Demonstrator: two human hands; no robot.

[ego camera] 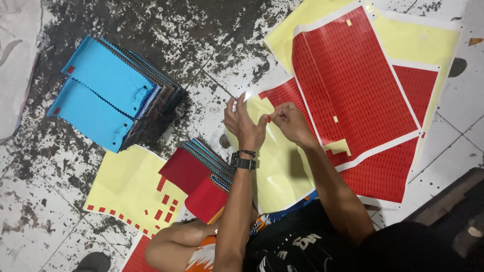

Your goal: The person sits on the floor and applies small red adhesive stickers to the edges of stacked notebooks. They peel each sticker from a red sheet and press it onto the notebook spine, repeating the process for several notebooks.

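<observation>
Pinching at a small red sticker (269,119), the right hand (292,123) is bringing thumb and forefinger together just beside the left hand (245,126), whose fingers are spreading apart and pointing up and away from the body; whether the right fingertips are actually closing on the sticker or only touching it is too small to tell. The sticker is sitting in the narrow gap between the two hands, just off the right fingertips on their left, so the right hand is the nearer one. Under both hands a yellow backing sheet (275,171) is lying, mostly stripped, its long side running away from the fingers toward the body. Beyond the right fingertips, up and to the right, a full red sticker sheet (353,85) is resting slantwise on further sheets. Below the left wrist, which is wearing a black watch (243,162), a stack of red fabric swatches (199,184) is lying, with another partly peeled yellow sheet (126,186) further left and a stack of blue fabric swatches (108,90) well apart, on the speckled floor (212,45).
</observation>
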